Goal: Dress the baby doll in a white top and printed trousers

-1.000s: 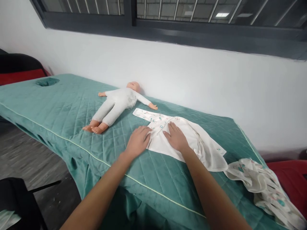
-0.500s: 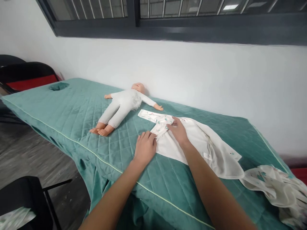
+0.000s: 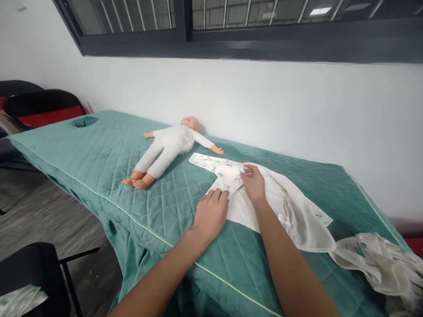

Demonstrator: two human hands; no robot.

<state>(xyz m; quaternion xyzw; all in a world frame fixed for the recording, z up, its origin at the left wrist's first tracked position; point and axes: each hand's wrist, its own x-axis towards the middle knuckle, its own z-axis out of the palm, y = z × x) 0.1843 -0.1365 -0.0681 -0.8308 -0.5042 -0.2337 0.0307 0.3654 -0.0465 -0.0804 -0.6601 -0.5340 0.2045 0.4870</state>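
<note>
A white baby garment (image 3: 264, 202) with small coloured prints lies spread on the teal quilted table (image 3: 99, 154). My left hand (image 3: 211, 213) lies flat with fingers together on the garment's near left corner. My right hand (image 3: 254, 185) rests on the garment's middle, its fingers curled and pinching a fold of the printed cloth near the sleeve (image 3: 208, 162). A baby doll (image 3: 167, 147) in a white suit lies on its back just beyond the sleeve, head toward the wall.
A second crumpled printed cloth (image 3: 376, 259) lies at the table's right end. A face hole (image 3: 84, 121) sits in the table's far left. Black and red chairs (image 3: 39, 105) stand at the left; another black chair (image 3: 29, 277) is at bottom left.
My right hand has gone from lying flat on the garment to pinching a fold near the sleeve. My left hand slid a little right onto the garment's corner. The view shifted slightly.
</note>
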